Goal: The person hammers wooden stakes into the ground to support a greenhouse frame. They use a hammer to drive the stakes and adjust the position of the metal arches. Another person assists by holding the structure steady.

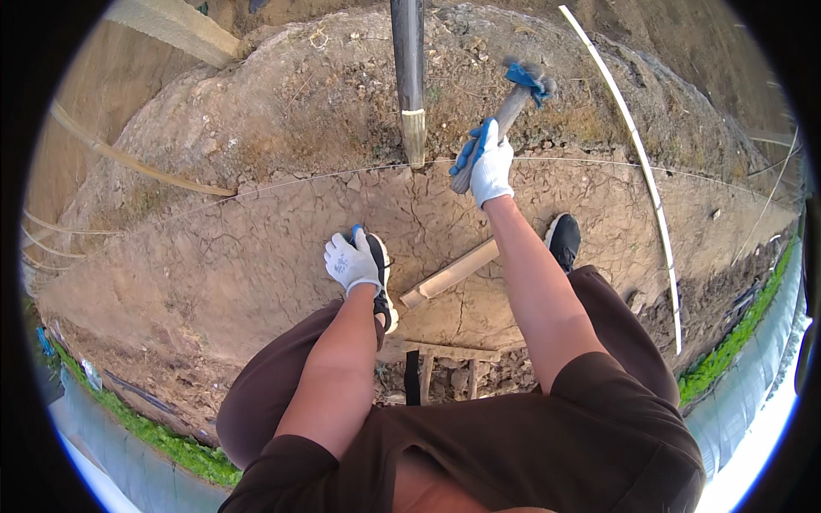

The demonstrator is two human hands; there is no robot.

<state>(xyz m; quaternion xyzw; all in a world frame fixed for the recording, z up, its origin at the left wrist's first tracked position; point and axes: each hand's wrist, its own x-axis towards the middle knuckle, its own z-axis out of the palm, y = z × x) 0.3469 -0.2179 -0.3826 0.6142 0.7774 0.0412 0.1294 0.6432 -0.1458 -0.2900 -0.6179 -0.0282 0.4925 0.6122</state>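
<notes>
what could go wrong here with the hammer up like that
The right hand holds the hammer raised, close beside the stake; a swing may glance off it. A thin wire crosses at the stake and might get struck. The loose slat on the cracked ground lies between the shoes, a likely trip.

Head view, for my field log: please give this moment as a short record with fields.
setting: cracked dry soil outdoors
right hand: gloved, raised, gripping a hammer by its handle
left hand: gloved, empty, fingers spread, hanging above the left shoe
post: dark, upright, standing in the ground ahead, pale band low down
string: thin line stretched across the soil past the post
wooden slat: lying flat between the feet
curved strip: pale, arcing across the right side
</notes>
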